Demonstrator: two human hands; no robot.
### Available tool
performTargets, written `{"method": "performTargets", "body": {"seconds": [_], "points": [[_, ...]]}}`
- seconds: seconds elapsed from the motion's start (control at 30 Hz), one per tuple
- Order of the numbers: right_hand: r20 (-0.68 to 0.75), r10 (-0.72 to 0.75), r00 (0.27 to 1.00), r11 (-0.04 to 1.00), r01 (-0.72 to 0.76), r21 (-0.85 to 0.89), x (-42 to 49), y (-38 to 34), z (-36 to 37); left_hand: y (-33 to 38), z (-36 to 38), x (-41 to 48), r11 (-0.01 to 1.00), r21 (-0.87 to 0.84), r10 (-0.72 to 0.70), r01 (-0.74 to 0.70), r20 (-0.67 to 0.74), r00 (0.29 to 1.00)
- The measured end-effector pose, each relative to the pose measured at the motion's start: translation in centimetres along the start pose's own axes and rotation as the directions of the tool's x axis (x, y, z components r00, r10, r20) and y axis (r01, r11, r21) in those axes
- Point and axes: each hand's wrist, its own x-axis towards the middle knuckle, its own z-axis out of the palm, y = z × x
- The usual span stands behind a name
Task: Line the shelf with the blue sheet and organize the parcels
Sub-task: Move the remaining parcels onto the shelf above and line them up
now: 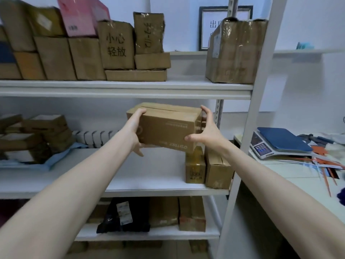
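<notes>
Both hands are on one cardboard box (166, 128). The left hand (135, 128) grips its left end, and the right hand (207, 135) clasps the right end, thumb along the front. The box is held in the air, tilted, over the middle shelf (149, 171). Right beneath its right end stand two small boxes (195, 169), side by side, close under it. The upper shelf (130, 88) sits just above. Off left, the blue sheet (56, 157) lies rumpled under a pile of parcels (37, 135). Beyond the white post (248, 146), a scale (280, 143) sits on the table.
</notes>
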Motion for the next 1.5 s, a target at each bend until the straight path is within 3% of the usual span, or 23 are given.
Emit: {"method": "performTargets", "body": {"seconds": [0.17,0.3,0.47,0.7,0.9,1.0,1.1,1.23,1.37,1.5], "points": [[-0.044,-0.146,0.988,0.989,0.144,-0.043,-0.5,-3.9,-1.6,3.0,0.5,-3.5,0.993,-0.024,0.112,-0.111,0.010,0.994],[-0.184,-0.268,0.946,0.962,0.252,-0.108,-0.7,-6.8,-2.9,5.4,1.5,-4.9,0.990,-0.024,0.144,-0.142,0.093,0.985],[-0.380,-0.303,0.874,0.953,0.278,-0.121,0.5,-8.7,-4.3,7.8,3.0,-5.5,0.977,-0.007,0.214,-0.215,0.138,0.967],[-0.666,-0.259,0.699,0.965,0.215,-0.149,4.2,-11.7,-5.7,10.5,4.7,-3.7,0.971,0.012,0.232,-0.238,0.173,0.957],[-0.737,-0.221,0.638,0.955,-0.011,-0.296,9.3,-12.9,-3.4,12.0,5.3,-1.2,0.945,0.114,0.278,-0.306,0.210,0.937],[-0.743,-0.250,0.621,0.899,-0.136,-0.416,12.0,-13.1,-1.7,12.5,5.5,0.2,0.879,0.170,0.411,-0.446,0.207,0.888],[-0.738,-0.259,0.623,0.836,-0.238,-0.495,15.1,-12.9,-0.3,13.7,5.3,2.4,0.703,0.243,0.632,-0.669,0.220,0.743],[-0.749,-0.180,0.638,0.823,-0.319,-0.470,18.0,-11.9,0.6,14.9,5.0,4.5,0.522,0.318,0.759,-0.791,0.251,0.601],[-0.740,-0.110,0.664,0.844,-0.330,-0.422,19.9,-10.7,1.5,16.0,5.0,6.2,0.456,0.359,0.778,-0.814,0.282,0.561],[-0.681,-0.138,0.720,0.822,-0.300,-0.484,20.9,-9.6,1.8,16.7,5.8,7.2,0.444,0.349,0.781,-0.825,0.301,0.548]]}}
